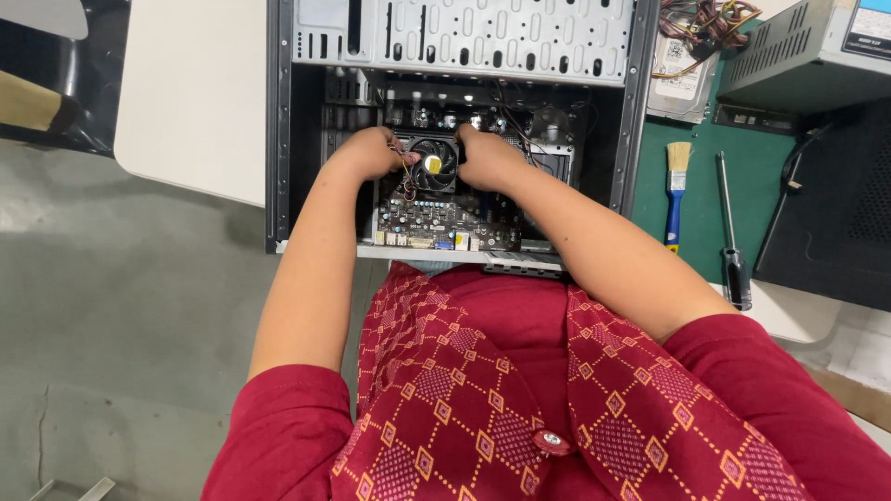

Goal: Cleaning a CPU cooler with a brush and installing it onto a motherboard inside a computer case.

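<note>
Both our hands are inside the open computer case (278, 139), which lies on its side on the surface (190, 102). The CPU cooler fan (434, 164) sits on the motherboard (436, 223), near the middle of the case, between our two hands.

Left hand (373, 153): curled at the fan's left edge, its fingers closed on or around the thin fan wires (406, 176); we cannot tell whether they pinch the wires or only press beside them. Right hand (487, 158): clenched against the fan's right edge, fingertips hidden underneath.

Judgement on doing this well: keep pressure even on both sides of the cooler so it stays level, keep the wires out of the blades, and work straight up or down rather than twisting against the board.

Room: tight. The drive cage (464, 37) overhangs just beyond the hands, and loose cables (520, 125) crowd the right hand. The case walls flank both forearms, and their sheet-metal edges lie close to the skin. The open way out is toward the body, over the near rim.

On the green mat (756, 181) to the right, well apart: a brush (677, 190) and a screwdriver (730, 232).
</note>
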